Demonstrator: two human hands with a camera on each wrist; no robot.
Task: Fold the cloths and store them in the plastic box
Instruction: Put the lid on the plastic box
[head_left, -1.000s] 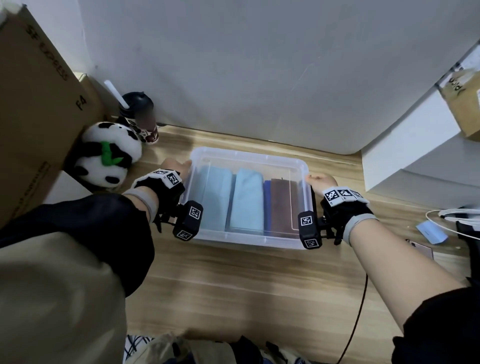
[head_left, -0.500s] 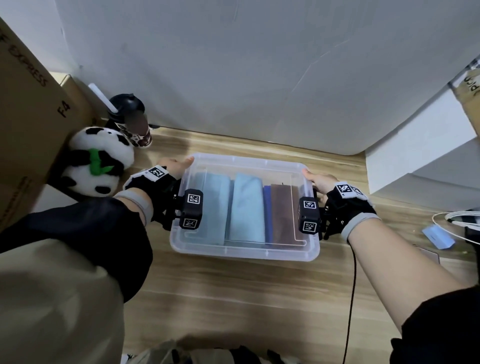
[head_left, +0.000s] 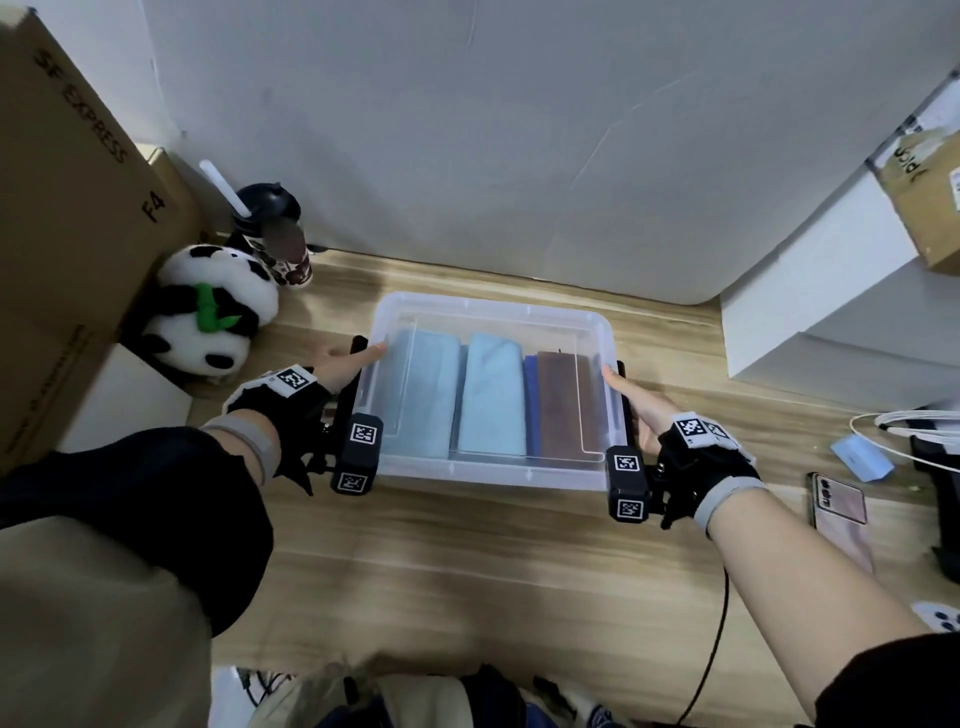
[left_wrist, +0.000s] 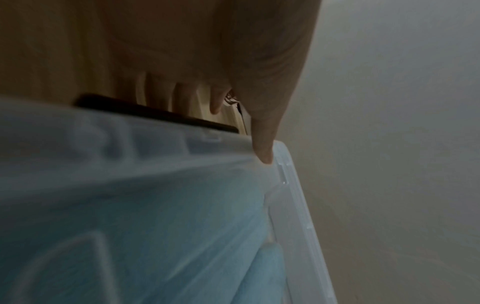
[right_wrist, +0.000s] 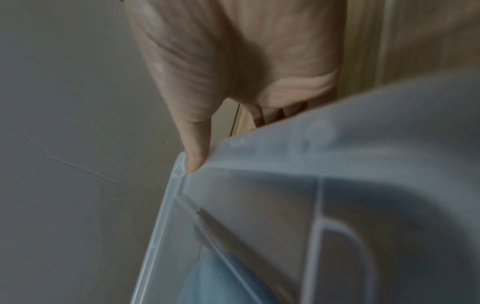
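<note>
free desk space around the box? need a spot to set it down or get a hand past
Widest bare wood: the near strip of desk between the plastic box and the desk's front edge, crossed by a black cable at right. A narrower strip runs between box and wall. Crowded left: plush panda, cup, cardboard box. Right: phone, white cable.

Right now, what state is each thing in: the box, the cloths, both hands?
plastic box: on the table, translucent lid on top.
light blue cloths: two, folded, side by side inside.
dark blue cloth: folded, inside.
brown cloth: folded, inside, rightmost.
left hand: on the box's left end, thumb on the lid.
right hand: on the right end, thumb on the lid.
</note>
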